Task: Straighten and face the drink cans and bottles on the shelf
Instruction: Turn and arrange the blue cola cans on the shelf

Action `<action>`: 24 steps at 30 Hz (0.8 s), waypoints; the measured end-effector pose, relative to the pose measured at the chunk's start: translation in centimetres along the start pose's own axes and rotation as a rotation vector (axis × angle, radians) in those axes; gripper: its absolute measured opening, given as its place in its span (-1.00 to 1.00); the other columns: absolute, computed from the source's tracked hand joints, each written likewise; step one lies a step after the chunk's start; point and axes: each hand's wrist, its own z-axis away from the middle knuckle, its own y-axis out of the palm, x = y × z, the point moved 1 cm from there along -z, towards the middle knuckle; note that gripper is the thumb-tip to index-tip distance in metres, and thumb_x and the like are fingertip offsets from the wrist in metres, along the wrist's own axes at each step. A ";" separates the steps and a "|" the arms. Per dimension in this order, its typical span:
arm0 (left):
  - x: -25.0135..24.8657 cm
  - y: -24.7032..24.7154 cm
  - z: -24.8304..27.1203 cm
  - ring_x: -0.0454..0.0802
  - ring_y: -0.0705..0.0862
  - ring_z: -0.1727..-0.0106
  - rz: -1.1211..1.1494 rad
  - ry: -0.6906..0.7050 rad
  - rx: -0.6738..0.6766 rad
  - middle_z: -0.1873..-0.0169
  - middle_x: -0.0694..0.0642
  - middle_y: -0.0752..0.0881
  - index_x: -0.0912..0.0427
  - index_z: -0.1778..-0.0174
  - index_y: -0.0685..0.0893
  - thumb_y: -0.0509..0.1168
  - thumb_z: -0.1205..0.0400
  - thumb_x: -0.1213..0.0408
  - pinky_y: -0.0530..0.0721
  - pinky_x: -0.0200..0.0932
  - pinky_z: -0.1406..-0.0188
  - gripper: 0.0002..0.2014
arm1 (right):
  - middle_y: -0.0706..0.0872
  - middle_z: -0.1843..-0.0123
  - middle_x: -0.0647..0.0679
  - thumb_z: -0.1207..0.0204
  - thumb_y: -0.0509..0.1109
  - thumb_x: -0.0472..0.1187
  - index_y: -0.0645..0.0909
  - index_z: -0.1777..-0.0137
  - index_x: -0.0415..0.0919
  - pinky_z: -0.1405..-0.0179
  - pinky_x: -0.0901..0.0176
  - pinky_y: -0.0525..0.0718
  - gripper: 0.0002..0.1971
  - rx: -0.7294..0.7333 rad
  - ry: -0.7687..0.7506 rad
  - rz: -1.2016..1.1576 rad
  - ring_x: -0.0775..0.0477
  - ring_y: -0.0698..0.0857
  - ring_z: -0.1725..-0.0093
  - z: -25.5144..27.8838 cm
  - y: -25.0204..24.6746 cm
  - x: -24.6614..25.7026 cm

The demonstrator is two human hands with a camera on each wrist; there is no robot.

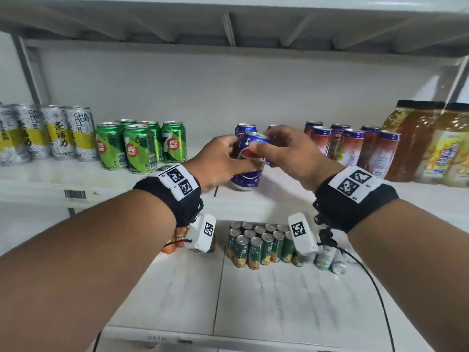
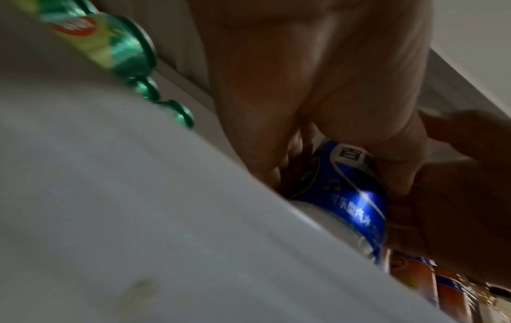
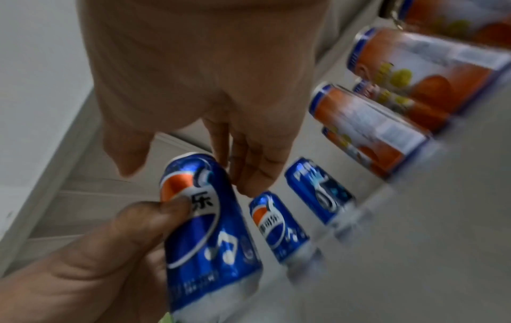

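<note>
A blue Pepsi can [image 1: 247, 177] stands slightly tilted near the front of the white shelf [image 1: 253, 203]. My left hand [image 1: 241, 154] grips its body from the left, with the thumb [image 3: 171, 207] pressed on the logo. My right hand [image 1: 261, 142] reaches over the can's top. Its fingertips [image 3: 246, 185] touch the far rim and its thumb sits just off the can [image 3: 210, 240]. Two more Pepsi cans [image 3: 276, 225] [image 3: 318, 192] stand behind it. In the left wrist view my fingers [image 2: 265, 157] wrap the can [image 2: 356, 196].
Green 7-Up cans [image 1: 139, 146] and grey-yellow tea cans [image 1: 50, 133] stand to the left. Orange-red cans [image 1: 352, 146] and amber bottles [image 1: 431, 143] stand to the right. Small green cans [image 1: 258, 245] fill the lower shelf. Another shelf [image 1: 228, 24] hangs overhead.
</note>
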 end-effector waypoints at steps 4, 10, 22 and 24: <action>-2.3 4.0 -3.5 0.02 0.90 -0.16 -0.098 0.048 0.089 -0.03 0.06 0.94 0.14 -0.14 0.75 0.76 -0.40 0.29 0.82 -0.07 -0.33 -0.55 | 0.78 -0.10 0.08 -0.44 0.70 0.10 0.66 -0.30 0.00 0.07 0.33 0.74 -0.50 -0.020 -0.046 0.377 0.07 0.79 -0.01 -0.5 -5.0 2.0; -5.3 11.2 -8.7 0.09 0.91 -0.12 -0.301 0.128 0.213 -0.01 0.05 0.93 0.07 -0.08 0.75 0.79 -0.45 0.19 0.84 0.13 -0.33 -0.59 | 0.76 -0.10 0.05 -0.53 0.56 0.05 0.76 -0.20 0.06 0.23 0.28 0.58 -0.73 -0.086 -0.037 0.745 -0.02 0.69 -0.01 0.0 -13.7 3.1; -8.0 15.8 -13.8 -0.08 0.70 0.16 -0.917 0.302 0.193 0.16 -0.09 0.76 0.05 0.00 0.83 0.54 -0.60 0.10 0.69 -0.13 0.08 -0.86 | 0.78 -0.10 -0.06 -0.52 0.56 0.01 0.74 -0.19 -0.02 0.10 -0.01 0.84 -0.72 0.064 0.128 1.061 -0.13 0.76 -0.04 0.6 -20.3 -1.4; -7.9 14.6 -14.0 -0.19 0.66 0.22 -0.936 0.292 0.151 0.20 -0.13 0.74 0.04 0.04 0.83 0.54 -0.59 0.12 0.65 -0.15 0.13 -0.89 | 0.79 -0.07 -0.05 -0.52 0.54 0.02 0.75 -0.15 -0.04 0.23 0.14 0.70 -0.74 0.034 0.058 1.081 -0.10 0.73 0.00 -0.5 -19.6 -0.8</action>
